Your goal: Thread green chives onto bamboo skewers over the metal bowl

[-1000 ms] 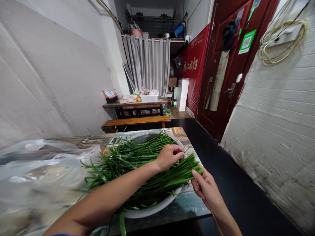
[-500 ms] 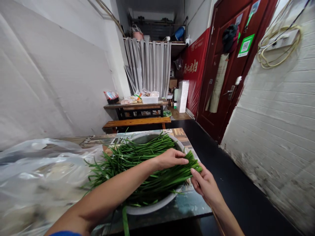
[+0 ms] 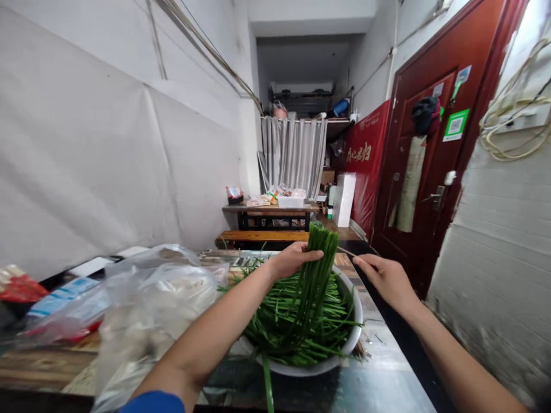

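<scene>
While the left hand (image 3: 293, 259) is gripping a lifted garlic chive bundle (image 3: 316, 275) above the basin rim (image 3: 355, 335), the right hand (image 3: 385, 275) is hovering open beside it.

My left hand (image 3: 293, 259) covers part of the chive bundle (image 3: 316, 275) — basin (image 3: 355, 321) bottom buried under greens, plastic bag (image 3: 159, 298) blurred.

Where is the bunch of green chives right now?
In the head view, the bunch of chives stands upright at centre, held by the left hand above the metal bowl, with the right hand open beside it.
</scene>
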A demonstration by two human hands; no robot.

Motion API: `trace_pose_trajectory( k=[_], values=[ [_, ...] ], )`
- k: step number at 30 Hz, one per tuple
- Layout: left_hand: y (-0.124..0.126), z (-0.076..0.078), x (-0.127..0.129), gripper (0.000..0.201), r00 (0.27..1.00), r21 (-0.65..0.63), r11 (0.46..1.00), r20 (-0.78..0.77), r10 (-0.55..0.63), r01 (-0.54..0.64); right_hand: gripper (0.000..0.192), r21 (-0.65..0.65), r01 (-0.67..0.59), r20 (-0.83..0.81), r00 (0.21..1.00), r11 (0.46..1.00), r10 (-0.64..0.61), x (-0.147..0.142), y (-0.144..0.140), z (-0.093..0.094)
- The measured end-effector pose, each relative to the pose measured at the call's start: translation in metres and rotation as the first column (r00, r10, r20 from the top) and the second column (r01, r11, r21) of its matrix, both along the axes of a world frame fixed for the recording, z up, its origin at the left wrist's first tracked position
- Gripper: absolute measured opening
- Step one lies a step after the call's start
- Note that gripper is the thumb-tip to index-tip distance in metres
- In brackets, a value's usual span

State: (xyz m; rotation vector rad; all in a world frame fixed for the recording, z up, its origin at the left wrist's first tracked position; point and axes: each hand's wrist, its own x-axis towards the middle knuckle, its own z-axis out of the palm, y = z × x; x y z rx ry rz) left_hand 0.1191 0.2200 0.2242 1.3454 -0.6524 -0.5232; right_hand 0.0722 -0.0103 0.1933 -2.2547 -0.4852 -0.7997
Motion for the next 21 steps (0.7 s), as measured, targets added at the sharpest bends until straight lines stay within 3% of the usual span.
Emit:
trace_pose_trajectory(
  k=[2, 5, 9, 13, 21],
  values=[
    [0.008, -0.001, -0.003, 0.040, 0.998, 0.025, 0.998, -0.011, -0.062, 0.062, 0.037, 0.018, 0.027, 0.048, 0.998, 0.999, -0.028, 0.017, 0.003, 0.016],
    [0.022, -0.016, -0.003, 0.041, 0.988, 0.049, 0.990, -0.090, -0.125, 0.130, 0.042, 0.051, 0.095, 0.103, 0.990, 0.994, -0.100, 0.039, 0.000, 0.035],
    [0.036, -0.044, -0.004, 0.043, 0.982, 0.061, 0.995, -0.176, -0.061, 0.073, 0.044, 0.059, 0.112, 0.115, 0.986, 0.992, -0.118, 0.059, -0.008, 0.050],
    [0.038, -0.061, -0.008, 0.035, 0.976, 0.041, 0.999, -0.215, 0.042, -0.034, 0.042, 0.043, 0.099, 0.106, 0.989, 0.994, -0.103, 0.072, -0.008, 0.053],
    [0.032, -0.074, -0.015, 0.040, 0.965, 0.058, 0.992, -0.233, 0.120, -0.109, 0.042, 0.107, 0.077, 0.075, 0.994, 0.991, -0.085, 0.079, 0.005, 0.045]
  ],
)
